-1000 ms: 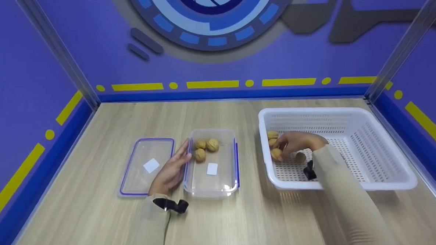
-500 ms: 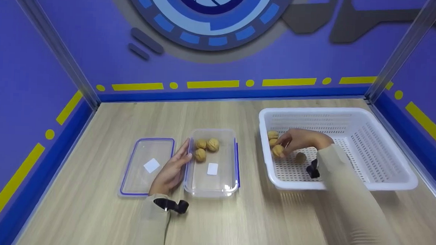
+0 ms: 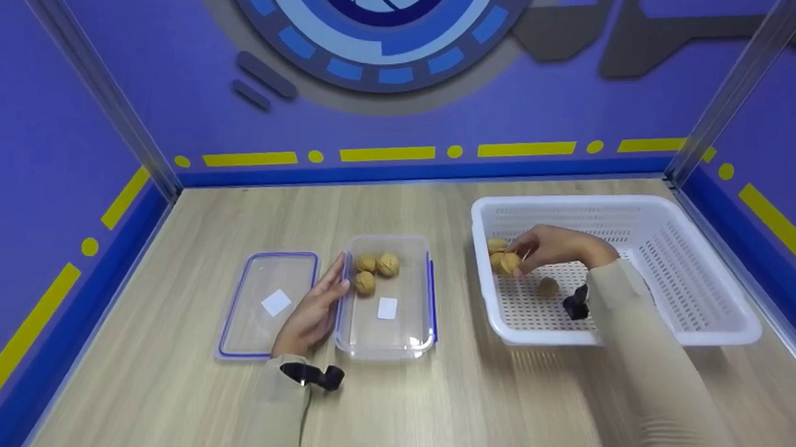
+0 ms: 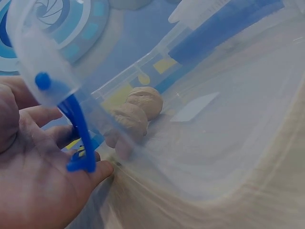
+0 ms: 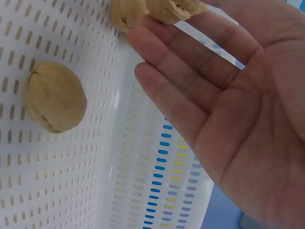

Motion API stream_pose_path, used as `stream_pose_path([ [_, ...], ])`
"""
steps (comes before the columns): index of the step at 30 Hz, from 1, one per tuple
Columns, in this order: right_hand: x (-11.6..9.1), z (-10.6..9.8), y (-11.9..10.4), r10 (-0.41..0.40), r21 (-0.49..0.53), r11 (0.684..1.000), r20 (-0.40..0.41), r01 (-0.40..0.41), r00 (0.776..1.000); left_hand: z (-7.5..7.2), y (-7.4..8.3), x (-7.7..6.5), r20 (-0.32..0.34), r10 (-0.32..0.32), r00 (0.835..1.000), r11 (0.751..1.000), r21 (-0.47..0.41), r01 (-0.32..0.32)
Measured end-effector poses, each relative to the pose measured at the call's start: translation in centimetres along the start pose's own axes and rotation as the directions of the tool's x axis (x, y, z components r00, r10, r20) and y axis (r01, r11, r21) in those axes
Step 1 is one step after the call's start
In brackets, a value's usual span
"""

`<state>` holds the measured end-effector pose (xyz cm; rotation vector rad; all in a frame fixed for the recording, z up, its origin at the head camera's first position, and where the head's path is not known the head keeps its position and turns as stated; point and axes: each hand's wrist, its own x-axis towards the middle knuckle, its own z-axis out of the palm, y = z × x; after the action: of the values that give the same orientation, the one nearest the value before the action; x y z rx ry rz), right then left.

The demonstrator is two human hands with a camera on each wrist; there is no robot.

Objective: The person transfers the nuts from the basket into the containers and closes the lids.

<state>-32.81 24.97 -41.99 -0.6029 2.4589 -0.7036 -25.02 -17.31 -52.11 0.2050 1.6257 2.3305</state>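
Note:
In the head view, my right hand (image 3: 550,247) reaches into the white basket (image 3: 708,341) and pinches a walnut (image 3: 510,263) between thumb and fingertips. Two more walnuts lie against the basket's left wall, partly behind the held one, and another walnut (image 3: 548,288) sits on the floor below the hand. The right wrist view shows that loose walnut (image 5: 56,97) too. Against the left side of a clear plastic box (image 3: 406,345) rests my left hand (image 3: 310,314), its fingers straight. Three walnuts (image 3: 365,282) are grouped in the box's upper left.
Left of the box, the clear lid (image 3: 249,331) with a blue seal lies flat on the wooden table (image 3: 403,418), partly beside my left wrist. Blue-purple panels (image 3: 402,129) enclose the back and sides. The basket stands near the right panel.
My right hand has moved a little away from me inside the basket, carrying the pinched walnut up toward the two by the left wall. The left hand and box have stayed put.

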Motion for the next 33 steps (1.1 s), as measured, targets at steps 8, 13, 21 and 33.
stream_pose_path([
  [8,-0.4,-0.4,-0.5,-0.013,0.019,1.0,-0.027,0.013,1.0,0.0,0.0,0.0,0.002,0.009,1.0,1.0,-0.005,-0.009],
  [13,-0.5,-0.5,-0.8,-0.03,0.028,0.999,-0.036,0.031,0.999,0.0,-0.1,0.0,-0.009,0.026,1.0,1.0,0.016,-0.026],
  [21,-0.5,-0.8,-0.9,-0.057,0.045,0.997,-0.04,0.059,0.998,0.1,-0.1,0.0,-0.019,0.028,0.999,1.0,0.013,-0.027],
  [33,-0.8,-1.4,-1.8,-0.095,0.064,0.993,-0.068,0.1,0.993,0.1,0.0,0.0,-0.025,0.025,0.999,1.0,0.017,-0.025],
])
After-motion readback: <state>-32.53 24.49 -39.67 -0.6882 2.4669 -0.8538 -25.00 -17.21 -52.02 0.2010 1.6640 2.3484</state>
